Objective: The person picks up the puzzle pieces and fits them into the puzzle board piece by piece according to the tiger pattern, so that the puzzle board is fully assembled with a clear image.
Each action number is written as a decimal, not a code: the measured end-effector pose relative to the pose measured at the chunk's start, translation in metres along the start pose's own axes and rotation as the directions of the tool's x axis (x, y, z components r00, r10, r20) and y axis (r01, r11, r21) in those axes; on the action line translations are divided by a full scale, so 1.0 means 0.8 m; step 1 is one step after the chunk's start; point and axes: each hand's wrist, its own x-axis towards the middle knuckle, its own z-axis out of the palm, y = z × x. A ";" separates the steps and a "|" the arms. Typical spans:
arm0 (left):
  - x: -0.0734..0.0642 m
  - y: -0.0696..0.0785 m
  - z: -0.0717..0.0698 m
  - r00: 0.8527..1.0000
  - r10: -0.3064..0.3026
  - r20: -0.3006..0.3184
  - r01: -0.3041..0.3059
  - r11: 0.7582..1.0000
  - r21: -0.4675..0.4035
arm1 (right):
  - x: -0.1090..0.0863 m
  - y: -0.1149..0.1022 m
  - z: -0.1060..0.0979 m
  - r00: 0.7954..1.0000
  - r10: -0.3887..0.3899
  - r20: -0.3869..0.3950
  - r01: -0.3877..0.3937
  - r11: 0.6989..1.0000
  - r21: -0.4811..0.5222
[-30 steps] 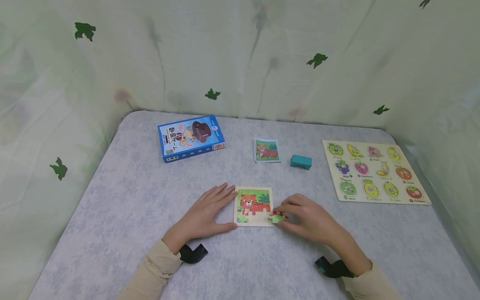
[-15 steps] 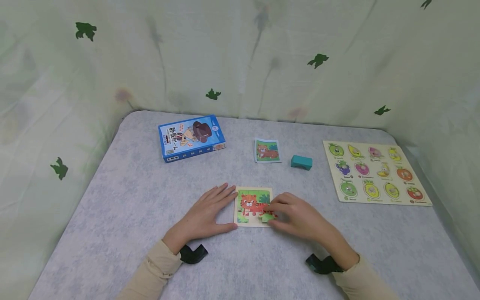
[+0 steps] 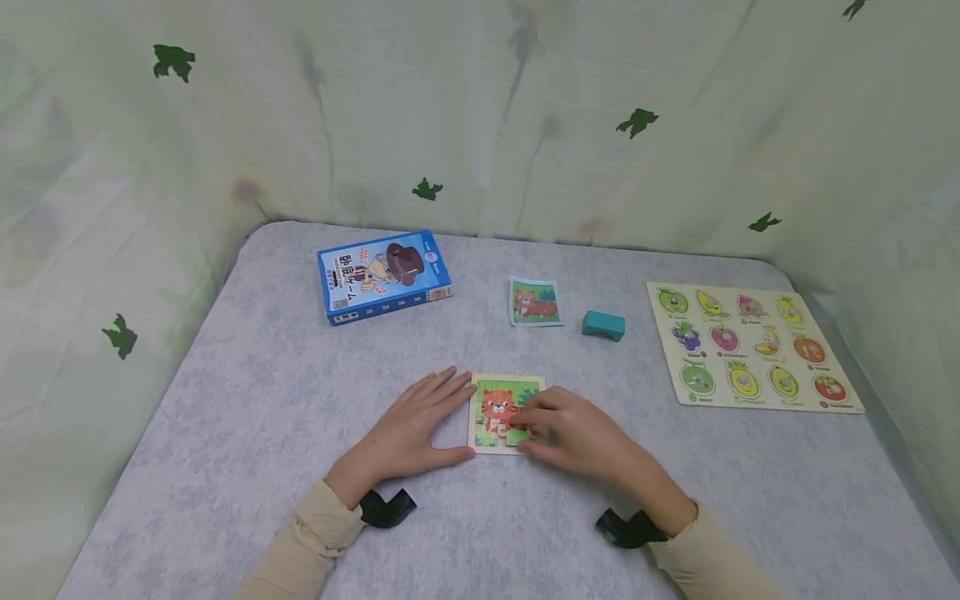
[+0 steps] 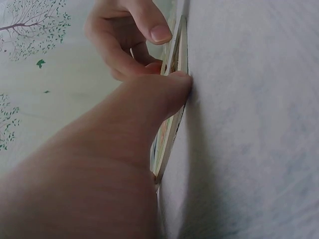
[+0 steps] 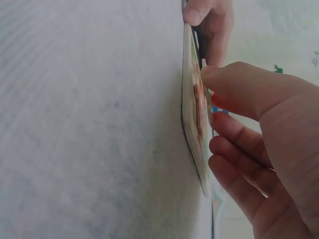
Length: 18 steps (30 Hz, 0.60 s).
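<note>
A small wooden jigsaw puzzle (image 3: 497, 402) with a tiger picture lies flat on the table, framed by a pale border. Along its left edge rests my left hand (image 3: 408, 425), fingers spread, fingertips and thumb touching the frame. My right hand (image 3: 581, 433) pinches a green and red puzzle piece (image 3: 516, 437) between thumb and fingers over the lower right of the puzzle. In the right wrist view the piece (image 5: 205, 89) stands slightly above the board, tilted. The fingers of my right hand cover the puzzle's right side in the head view.
Behind the puzzle lie a tiger picture card (image 3: 536, 302) and a teal block (image 3: 603, 325). A blue game box (image 3: 384, 277) sits at the back left. On the right is a fruit puzzle board (image 3: 756, 348). A printed curtain (image 3: 480, 108) hangs behind the table.
My right hand has moved left with the puzzle piece, from the puzzle's right edge to over its lower part. My left hand has stayed in place.
</note>
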 end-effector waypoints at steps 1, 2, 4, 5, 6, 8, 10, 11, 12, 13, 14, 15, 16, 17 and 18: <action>0.000 0.000 0.000 1.000 0.000 0.001 0.000 1.000 0.001 | 0.001 0.000 0.001 1.000 -0.003 0.001 0.003 1.000 -0.002; 0.000 0.000 0.000 1.000 0.001 0.002 -0.001 1.000 0.000 | 0.002 -0.001 0.002 1.000 -0.004 0.002 0.004 1.000 -0.003; 0.000 0.000 -0.001 1.000 -0.001 0.006 0.001 1.000 -0.001 | 0.003 -0.001 0.003 1.000 -0.002 0.009 0.002 1.000 -0.002; 0.000 0.000 -0.001 1.000 -0.002 0.008 0.002 1.000 -0.003 | 0.004 -0.002 0.003 1.000 0.002 0.013 -0.002 1.000 0.000; 0.000 0.000 -0.001 1.000 -0.003 0.009 0.003 1.000 -0.004 | 0.004 -0.002 0.004 1.000 0.005 0.016 -0.005 1.000 0.001; 0.000 0.000 -0.001 1.000 -0.003 0.011 0.003 1.000 -0.007 | 0.006 -0.003 0.004 1.000 0.006 0.021 -0.006 1.000 0.004; 0.000 0.000 -0.001 1.000 -0.001 0.010 0.001 1.000 -0.007 | 0.007 -0.005 0.005 1.000 0.002 0.019 -0.002 1.000 0.001; 0.000 0.000 -0.001 1.000 0.001 0.009 -0.001 1.000 -0.006 | 0.007 -0.005 0.005 1.000 -0.004 0.017 0.004 1.000 -0.001; 0.000 0.000 0.000 1.000 0.002 0.008 -0.002 1.000 -0.005 | 0.008 -0.006 0.005 1.000 -0.008 0.015 0.008 1.000 -0.004; 0.000 -0.001 0.000 1.000 0.003 0.008 -0.003 1.000 -0.004 | 0.008 -0.007 0.005 1.000 -0.011 0.014 0.011 1.000 -0.007; 0.000 -0.001 0.000 1.000 0.003 0.008 -0.003 1.000 -0.003 | 0.008 -0.007 0.006 1.000 -0.012 0.013 0.012 1.000 -0.011; 0.000 -0.001 0.000 1.000 0.004 0.007 -0.004 1.000 -0.003 | 0.009 -0.008 0.006 1.000 -0.014 0.013 0.014 1.000 -0.012; 0.000 -0.001 0.000 1.000 0.004 0.006 -0.004 1.000 -0.002 | 0.009 -0.009 0.006 1.000 -0.014 0.015 0.015 1.000 -0.014; 0.000 -0.001 0.000 1.000 0.005 0.005 -0.005 1.000 -0.002 | 0.009 -0.009 0.006 1.000 -0.011 0.019 0.011 1.000 -0.012; 0.000 -0.001 0.000 1.000 0.005 0.004 -0.005 1.000 -0.003 | 0.010 -0.009 0.006 1.000 -0.007 0.023 0.007 1.000 -0.011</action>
